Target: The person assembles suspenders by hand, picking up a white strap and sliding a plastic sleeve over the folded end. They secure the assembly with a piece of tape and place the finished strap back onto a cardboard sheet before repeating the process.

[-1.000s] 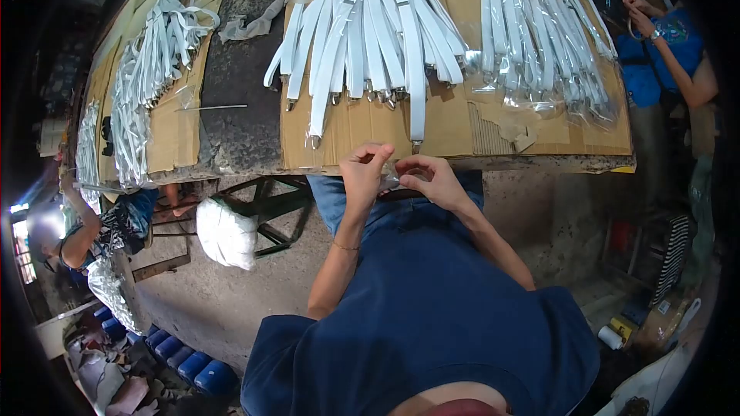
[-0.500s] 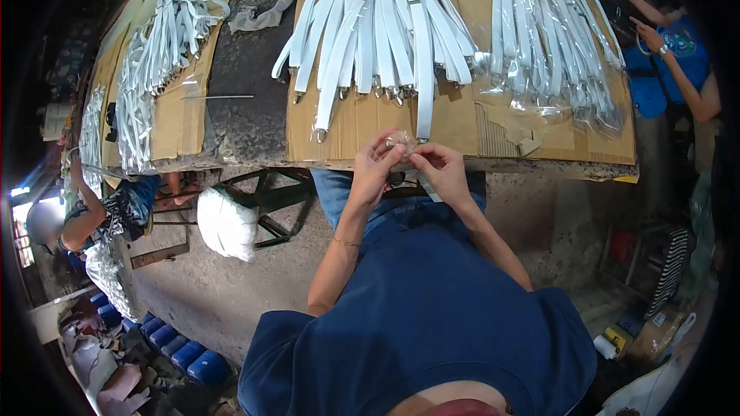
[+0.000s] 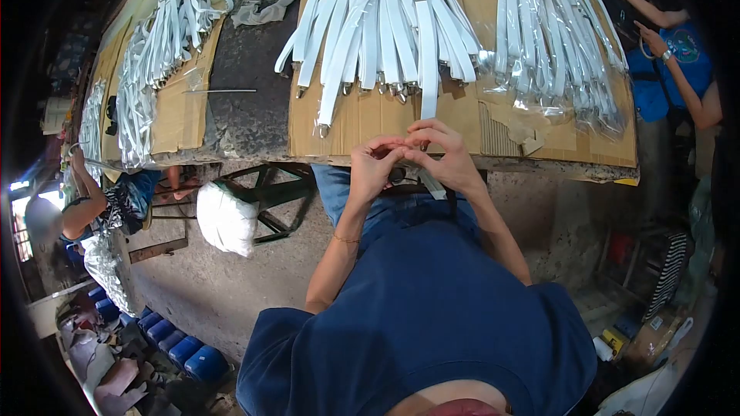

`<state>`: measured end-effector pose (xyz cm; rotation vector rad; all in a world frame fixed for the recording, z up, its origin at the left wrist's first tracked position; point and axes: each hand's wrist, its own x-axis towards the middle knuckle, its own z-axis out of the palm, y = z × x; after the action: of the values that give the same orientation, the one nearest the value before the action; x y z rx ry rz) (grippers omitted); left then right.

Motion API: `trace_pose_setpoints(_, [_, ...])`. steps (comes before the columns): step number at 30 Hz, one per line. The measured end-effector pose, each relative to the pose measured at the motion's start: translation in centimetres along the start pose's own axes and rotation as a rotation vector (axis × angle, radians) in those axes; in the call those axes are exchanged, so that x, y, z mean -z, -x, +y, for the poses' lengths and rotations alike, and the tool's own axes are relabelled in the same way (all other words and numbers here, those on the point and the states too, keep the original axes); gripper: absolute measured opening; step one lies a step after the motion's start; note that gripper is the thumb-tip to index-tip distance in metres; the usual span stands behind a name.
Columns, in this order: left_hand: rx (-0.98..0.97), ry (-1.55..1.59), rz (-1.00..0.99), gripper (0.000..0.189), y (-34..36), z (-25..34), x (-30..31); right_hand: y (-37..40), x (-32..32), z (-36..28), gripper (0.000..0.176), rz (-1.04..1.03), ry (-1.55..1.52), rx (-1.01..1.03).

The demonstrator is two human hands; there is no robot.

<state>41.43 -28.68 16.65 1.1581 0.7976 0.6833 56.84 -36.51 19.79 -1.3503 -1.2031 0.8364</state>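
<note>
From my end of the feed, the left hand (image 3: 373, 169) and right hand (image 3: 449, 160) meet at the near edge of the worktop (image 3: 258, 62), thumb and finger of each drawn close together at the tips. What sits between them is hidden from me — I cannot tell what, if anything, the left grip is pinching. Under the right hand a pale strip (image 3: 433, 185) hangs down over the wearer's lap; I cannot make out whether those fingers hold it.

Just beyond the hands, one long white strap (image 3: 428, 81) runs down from the middle pile of straps (image 3: 378, 38) and disappears behind the right hand. That pile fans out towards me over a cardboard sheet (image 3: 368, 123), metal clips at its near ends.

To the right I see more straps in clear plastic (image 3: 551, 35); to the left, across a dark bare stretch with a thin rod (image 3: 223, 91) and a crumpled wrap (image 3: 268, 8), lies another strap bundle (image 3: 173, 27).

Farther out, a co-worker in blue (image 3: 686, 54) stands at the far right — another person (image 3: 89, 212) is at the left end. On the floor, a white bundle (image 3: 225, 217) sits beside a green metal frame (image 3: 271, 199), with blue containers (image 3: 185, 350) at near left.
</note>
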Motion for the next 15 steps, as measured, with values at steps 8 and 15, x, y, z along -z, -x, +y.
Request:
trace_pose_setpoints(8, [0.121,-0.165,-0.117,0.019,0.2,-0.1,1.0,-1.6,3.3,-1.1,0.016,-0.393,0.35,0.04])
trace_pose_setpoints(15, [0.147,0.084,-0.156,0.017,0.2,0.1,-0.1,-1.8,3.4,-0.5,0.013,-0.365,0.207,0.073])
